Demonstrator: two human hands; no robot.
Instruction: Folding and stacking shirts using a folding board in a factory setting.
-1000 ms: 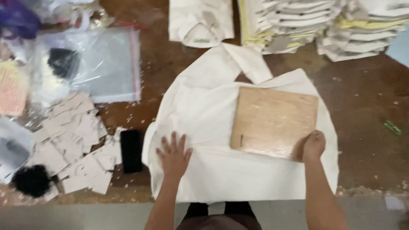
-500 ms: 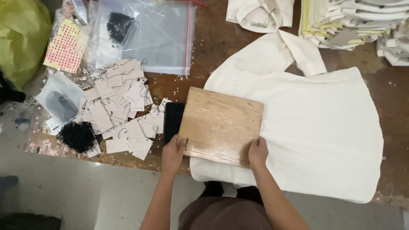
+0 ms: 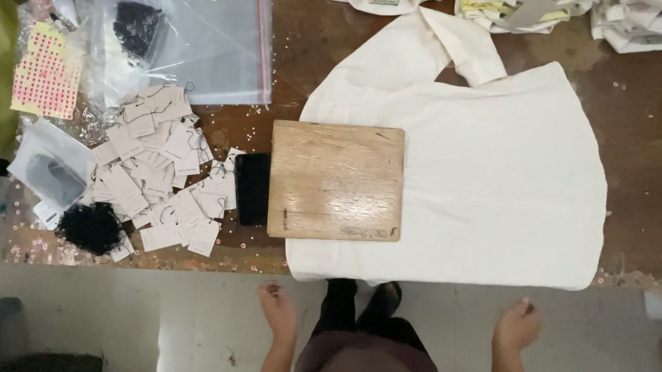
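Note:
A cream shirt (image 3: pixel 499 177) lies flat, back up, on the brown worktable (image 3: pixel 654 142). A square wooden board (image 3: pixel 336 182) rests on the shirt's left part, overhanging its left edge. My left hand (image 3: pixel 278 307) hangs below the table edge with loosely curled fingers and holds nothing. My right hand (image 3: pixel 517 325) also hangs free of the table, fingers loosely curled and empty. Both hands are clear of the shirt and the board.
A black flat object (image 3: pixel 252 189) lies just left of the board. A heap of paper tags (image 3: pixel 158 171), a black thread bundle (image 3: pixel 89 227), clear plastic bags (image 3: pixel 200 35) and a sticker sheet (image 3: pixel 47 73) fill the left. Folded shirts (image 3: pixel 570 9) are stacked at the far edge.
Both hands have let go of the board and drawn back off the table toward my body. The board now sits on the shirt's left side. The view has shifted.

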